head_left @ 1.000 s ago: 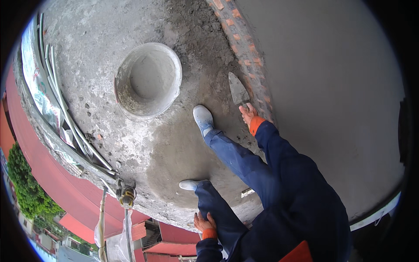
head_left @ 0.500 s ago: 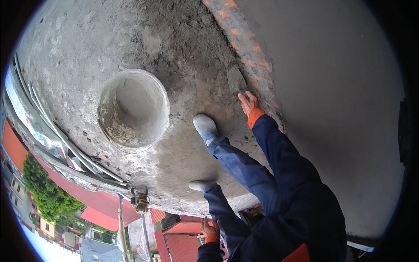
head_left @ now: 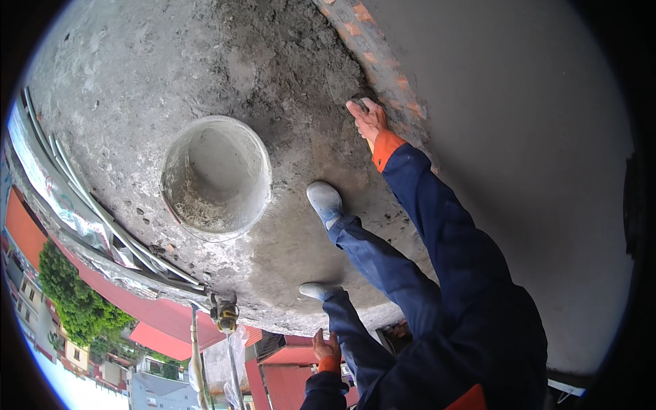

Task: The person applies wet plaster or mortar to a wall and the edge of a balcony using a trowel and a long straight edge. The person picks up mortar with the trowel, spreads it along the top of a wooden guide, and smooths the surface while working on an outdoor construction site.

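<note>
My right hand (head_left: 369,121) is closed round a trowel, whose pale handle end (head_left: 370,145) shows at the cuff; most of the blade is hidden behind the fingers. It is low by the foot of the wall, where a strip of exposed brick (head_left: 389,75) meets rough, dark mortar (head_left: 321,61) on the floor. Beside my left leg hangs my left hand (head_left: 325,348), its fingers loosely apart and nothing seen in it. A round, mortar-smeared bucket (head_left: 263,160) stands on the floor in front of my feet, with grey mortar (head_left: 219,157) inside.
A smooth grey plastered wall (head_left: 526,137) rises along my right side. Past the bucket, long pale pipes (head_left: 102,219) and plastic sheeting (head_left: 68,205) lie along the floor's edge. A yellow-and-black device (head_left: 224,316) is at that edge, with red roofs (head_left: 130,287) and a tree (head_left: 75,294) beyond.
My right hand has moved forward along the wall's foot with the trowel, whose blade showed plainly before. The view has shifted slightly. My left hand stays by my leg.
</note>
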`<action>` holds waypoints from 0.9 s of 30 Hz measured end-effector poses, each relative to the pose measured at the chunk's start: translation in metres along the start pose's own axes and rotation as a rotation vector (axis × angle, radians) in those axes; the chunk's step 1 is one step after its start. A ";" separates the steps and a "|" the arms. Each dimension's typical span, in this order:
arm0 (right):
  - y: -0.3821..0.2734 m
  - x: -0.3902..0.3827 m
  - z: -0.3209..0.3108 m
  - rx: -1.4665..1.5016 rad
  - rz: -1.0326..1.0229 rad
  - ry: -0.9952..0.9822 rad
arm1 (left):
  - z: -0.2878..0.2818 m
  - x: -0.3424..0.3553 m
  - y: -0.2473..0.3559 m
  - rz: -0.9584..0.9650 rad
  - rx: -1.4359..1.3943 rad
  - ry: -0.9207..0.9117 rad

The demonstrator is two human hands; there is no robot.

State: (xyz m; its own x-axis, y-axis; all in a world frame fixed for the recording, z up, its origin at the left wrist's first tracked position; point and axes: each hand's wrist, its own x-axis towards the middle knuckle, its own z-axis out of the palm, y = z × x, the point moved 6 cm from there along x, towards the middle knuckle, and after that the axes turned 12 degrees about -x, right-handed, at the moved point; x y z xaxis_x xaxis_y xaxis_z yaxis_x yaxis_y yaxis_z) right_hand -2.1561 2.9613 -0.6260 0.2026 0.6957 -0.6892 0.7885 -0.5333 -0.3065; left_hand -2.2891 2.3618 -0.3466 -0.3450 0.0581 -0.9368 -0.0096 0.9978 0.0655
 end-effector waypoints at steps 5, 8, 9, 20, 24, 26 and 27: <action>-0.039 0.034 -0.019 -0.132 -0.144 0.130 | -0.014 -0.001 0.006 0.036 -0.039 0.035; -0.049 0.011 -0.037 -0.285 -0.157 0.104 | -0.025 -0.011 0.016 0.028 -0.045 0.071; -0.052 -0.006 -0.044 -0.328 -0.148 0.085 | -0.030 -0.017 0.020 0.049 -0.059 0.078; -0.065 -0.262 -0.117 0.235 -0.042 -0.321 | -0.115 -0.070 0.075 0.287 -0.354 0.085; -0.048 -0.406 -0.175 0.209 -0.136 -0.422 | -0.150 -0.075 0.106 0.594 -0.398 0.010; -0.019 -0.469 -0.203 0.177 -0.153 -0.435 | -0.155 -0.086 0.127 0.769 -0.512 -0.105; -0.008 -0.510 -0.227 0.236 -0.098 -0.489 | -0.162 -0.092 0.142 0.902 -0.438 -0.144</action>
State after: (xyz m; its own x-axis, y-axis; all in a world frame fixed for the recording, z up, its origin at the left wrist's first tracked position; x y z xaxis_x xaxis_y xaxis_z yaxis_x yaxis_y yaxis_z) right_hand -2.1337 2.7200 -0.1235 -0.2025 0.4726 -0.8577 0.6273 -0.6099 -0.4842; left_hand -2.4105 2.4925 -0.1955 -0.2771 0.8167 -0.5061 -0.1550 0.4819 0.8624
